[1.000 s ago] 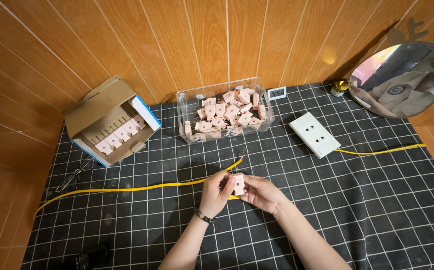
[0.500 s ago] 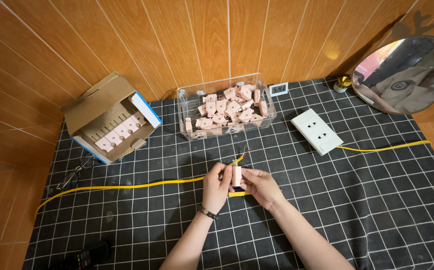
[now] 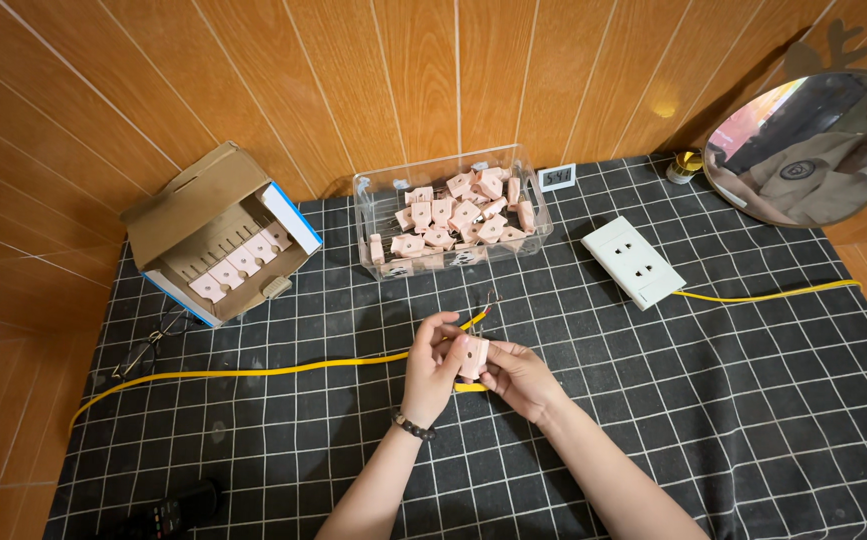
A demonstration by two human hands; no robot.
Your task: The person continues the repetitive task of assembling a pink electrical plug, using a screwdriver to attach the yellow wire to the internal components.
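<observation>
Head view. Both hands meet over the middle of the black grid-patterned table cover (image 3: 713,420). The left hand (image 3: 431,362) and the right hand (image 3: 519,378) are each closed around one small pink socket module (image 3: 472,357), gripped between thumb and fingertips and held just above the cloth, tilted on edge. It sits directly over the yellow cable (image 3: 253,371), which runs from the left edge of the table to the hands; the cable's bared end (image 3: 486,311) pokes out just behind the left fingers, apart from the module.

Surroundings: a clear plastic bin (image 3: 450,215) holding many like pink modules stands behind the hands; an open cardboard box (image 3: 215,232) with a row of the same parts lies to the left; a white wall socket plate (image 3: 632,262), joined to a second run of yellow cable, lies to the right. A round mirror (image 3: 815,146) leans at the far right.

Assessment: the piece is small, so a pinch at its edges, leaving the faces free, seems soundest. Steadying the wrists on the cloth should help. The stripped end looks splayed; straightening the strands would likely ease any fitting.
</observation>
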